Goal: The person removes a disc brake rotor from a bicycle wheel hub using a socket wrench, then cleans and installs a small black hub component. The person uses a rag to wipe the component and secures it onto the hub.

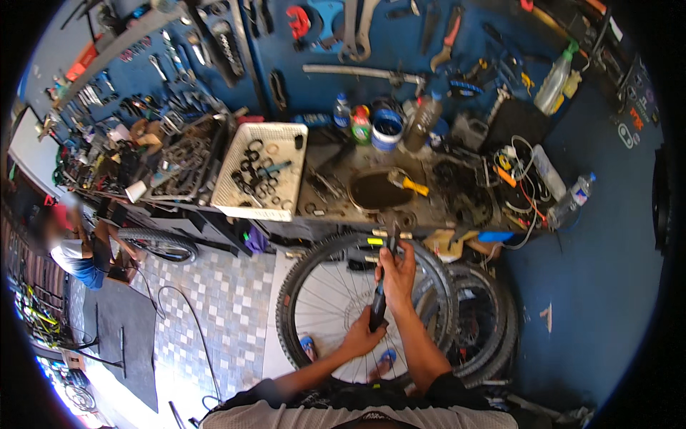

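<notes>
Both my hands are closed around a long dark tube with a metal head, which looks like a bicycle seatpost. It is held at a slant in front of me, its head close to the workbench's front edge. My left hand grips the lower end. Higher up, my right hand wraps around the shaft, just below the head. Under the tube stands a bicycle wheel with a knobby tyre and thin spokes. An oval basin of dark liquid is set beyond the head, with a yellow-handled brush at its rim.
On the bench stand a white basket of dark rings, several bottles and a blue-and-white tub. Tools hang on the blue wall. More tyres lean at the right. A person sits at the far left.
</notes>
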A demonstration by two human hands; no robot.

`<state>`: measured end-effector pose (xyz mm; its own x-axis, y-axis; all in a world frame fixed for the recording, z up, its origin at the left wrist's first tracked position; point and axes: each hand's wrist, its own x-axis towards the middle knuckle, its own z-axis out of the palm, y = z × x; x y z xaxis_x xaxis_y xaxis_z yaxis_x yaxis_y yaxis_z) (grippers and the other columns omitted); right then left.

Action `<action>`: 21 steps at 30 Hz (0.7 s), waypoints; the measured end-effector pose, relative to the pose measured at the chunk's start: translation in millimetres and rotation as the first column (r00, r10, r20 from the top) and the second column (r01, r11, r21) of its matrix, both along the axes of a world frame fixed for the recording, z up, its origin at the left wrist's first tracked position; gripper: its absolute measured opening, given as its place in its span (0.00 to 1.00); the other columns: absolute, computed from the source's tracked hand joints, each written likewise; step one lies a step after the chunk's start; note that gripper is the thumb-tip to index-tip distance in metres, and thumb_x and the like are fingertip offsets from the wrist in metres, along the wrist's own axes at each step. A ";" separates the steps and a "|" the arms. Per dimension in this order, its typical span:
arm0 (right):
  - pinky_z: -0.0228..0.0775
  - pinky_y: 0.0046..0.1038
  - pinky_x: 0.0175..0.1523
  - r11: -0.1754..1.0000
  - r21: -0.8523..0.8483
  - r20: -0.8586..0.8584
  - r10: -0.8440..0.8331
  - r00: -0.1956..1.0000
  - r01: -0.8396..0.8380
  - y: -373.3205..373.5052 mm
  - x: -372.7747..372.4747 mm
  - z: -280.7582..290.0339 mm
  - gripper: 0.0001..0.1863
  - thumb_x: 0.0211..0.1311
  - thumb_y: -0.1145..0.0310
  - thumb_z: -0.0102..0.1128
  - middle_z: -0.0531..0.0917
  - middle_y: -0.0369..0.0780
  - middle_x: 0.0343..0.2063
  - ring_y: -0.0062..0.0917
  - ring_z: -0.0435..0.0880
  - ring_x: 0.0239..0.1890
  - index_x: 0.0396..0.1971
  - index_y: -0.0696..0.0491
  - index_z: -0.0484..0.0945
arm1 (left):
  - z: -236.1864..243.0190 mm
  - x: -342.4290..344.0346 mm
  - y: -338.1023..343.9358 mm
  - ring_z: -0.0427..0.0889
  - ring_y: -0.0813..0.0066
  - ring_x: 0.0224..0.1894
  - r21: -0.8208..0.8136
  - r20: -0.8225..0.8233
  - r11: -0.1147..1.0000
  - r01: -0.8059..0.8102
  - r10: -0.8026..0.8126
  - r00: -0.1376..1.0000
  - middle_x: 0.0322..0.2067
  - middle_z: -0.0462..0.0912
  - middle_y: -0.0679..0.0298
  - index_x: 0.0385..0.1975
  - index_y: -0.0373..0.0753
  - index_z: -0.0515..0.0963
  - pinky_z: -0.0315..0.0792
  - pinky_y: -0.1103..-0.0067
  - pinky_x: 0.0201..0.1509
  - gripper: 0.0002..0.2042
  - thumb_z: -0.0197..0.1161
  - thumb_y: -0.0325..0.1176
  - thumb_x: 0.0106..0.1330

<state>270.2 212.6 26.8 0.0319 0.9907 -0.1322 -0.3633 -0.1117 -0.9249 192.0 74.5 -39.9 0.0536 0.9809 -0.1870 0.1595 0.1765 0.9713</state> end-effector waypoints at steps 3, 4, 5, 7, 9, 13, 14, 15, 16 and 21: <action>0.73 0.24 0.31 0.979 0.192 0.031 0.071 0.997 -0.076 -1.3 -15.8 38.2 0.32 0.71 0.67 0.65 0.80 0.39 0.33 0.19 0.78 0.27 0.68 0.55 0.60 | 29.2 -4.1 12.8 0.78 0.72 0.26 0.096 -0.045 0.968 -0.234 0.239 0.970 0.23 0.79 0.56 0.47 0.35 0.74 0.74 0.70 0.32 0.19 0.71 0.38 0.64; 0.75 0.24 0.38 0.953 0.282 0.026 0.108 0.994 -0.111 -2.7 -20.9 53.3 0.35 0.71 0.67 0.65 0.80 0.41 0.38 0.20 0.80 0.33 0.71 0.55 0.57 | 43.2 -9.7 25.2 0.77 0.73 0.26 0.154 -0.048 0.949 -0.276 0.286 0.957 0.23 0.78 0.56 0.45 0.34 0.75 0.74 0.70 0.31 0.17 0.71 0.37 0.64; 0.77 0.24 0.44 0.925 0.354 0.017 0.138 0.990 -0.135 -4.9 -22.1 69.2 0.38 0.70 0.67 0.66 0.81 0.43 0.43 0.20 0.82 0.39 0.73 0.56 0.55 | 59.1 -16.5 39.0 0.76 0.74 0.25 0.184 -0.068 0.932 -0.313 0.330 0.942 0.22 0.78 0.56 0.43 0.34 0.76 0.74 0.71 0.31 0.15 0.72 0.35 0.64; 0.73 0.33 0.60 0.782 0.537 0.293 0.179 0.939 -0.316 -1.9 -14.8 98.7 0.46 0.65 0.63 0.72 0.77 0.48 0.57 0.31 0.80 0.56 0.76 0.56 0.54 | 94.4 -43.9 74.0 0.75 0.76 0.26 0.523 0.005 0.763 -0.380 0.443 0.897 0.22 0.78 0.61 0.37 0.34 0.78 0.73 0.73 0.30 0.11 0.73 0.33 0.64; 0.74 0.33 0.59 0.713 0.584 0.538 0.020 0.843 -0.389 -2.2 2.2 113.8 0.45 0.63 0.61 0.73 0.77 0.48 0.57 0.33 0.80 0.55 0.74 0.55 0.59 | 135.7 -89.4 104.8 0.74 0.81 0.27 0.470 0.046 0.786 -0.401 0.432 0.901 0.23 0.79 0.68 0.36 0.35 0.78 0.71 0.77 0.30 0.12 0.73 0.34 0.65; 0.76 0.32 0.57 0.858 0.408 0.482 0.088 0.872 -0.312 -9.8 62.9 84.7 0.37 0.64 0.62 0.72 0.78 0.46 0.56 0.30 0.81 0.54 0.71 0.53 0.67 | 229.2 -196.2 165.2 0.69 0.84 0.19 0.574 0.145 0.582 -0.577 0.621 0.771 0.19 0.72 0.73 0.41 0.36 0.76 0.64 0.81 0.21 0.13 0.64 0.41 0.73; 0.76 0.30 0.57 0.911 0.295 0.445 0.137 0.885 -0.289 -15.9 82.0 68.0 0.36 0.66 0.63 0.71 0.78 0.45 0.56 0.28 0.81 0.53 0.71 0.53 0.67 | 253.1 -227.4 179.0 0.69 0.84 0.16 0.701 0.221 0.447 -0.555 0.604 0.766 0.18 0.72 0.73 0.42 0.36 0.75 0.63 0.81 0.19 0.14 0.62 0.42 0.74; 0.76 0.29 0.55 0.942 0.260 0.437 0.083 0.896 -0.214 -26.4 98.9 49.4 0.34 0.67 0.63 0.69 0.79 0.44 0.54 0.26 0.82 0.51 0.70 0.53 0.67 | 277.0 -259.8 193.1 0.69 0.84 0.14 0.728 0.202 0.373 -0.576 0.686 0.699 0.17 0.71 0.72 0.40 0.35 0.75 0.63 0.81 0.16 0.15 0.61 0.44 0.75; 0.77 0.27 0.53 0.978 0.174 0.450 0.025 0.893 -0.115 -37.7 115.0 32.1 0.32 0.69 0.63 0.67 0.80 0.43 0.52 0.24 0.83 0.48 0.70 0.53 0.68 | 296.8 -289.6 203.0 0.70 0.82 0.12 0.740 0.235 0.325 -0.590 0.696 0.678 0.16 0.71 0.71 0.37 0.36 0.74 0.64 0.80 0.14 0.16 0.60 0.45 0.75; 0.76 0.26 0.44 0.989 -0.147 0.526 0.061 0.848 0.021 -98.7 176.2 -7.2 0.31 0.70 0.55 0.66 0.83 0.39 0.43 0.22 0.83 0.38 0.67 0.54 0.70 | 365.4 -403.8 257.3 0.73 0.75 0.12 0.660 0.231 0.383 -0.647 0.715 0.659 0.15 0.73 0.64 0.26 0.35 0.73 0.65 0.75 0.12 0.18 0.68 0.43 0.69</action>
<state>446.4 114.0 19.6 0.1175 0.9637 -0.2397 0.1794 -0.2580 -0.9494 -211.8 331.8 325.5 -0.6706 0.5232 0.5258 0.3636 -0.3859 0.8478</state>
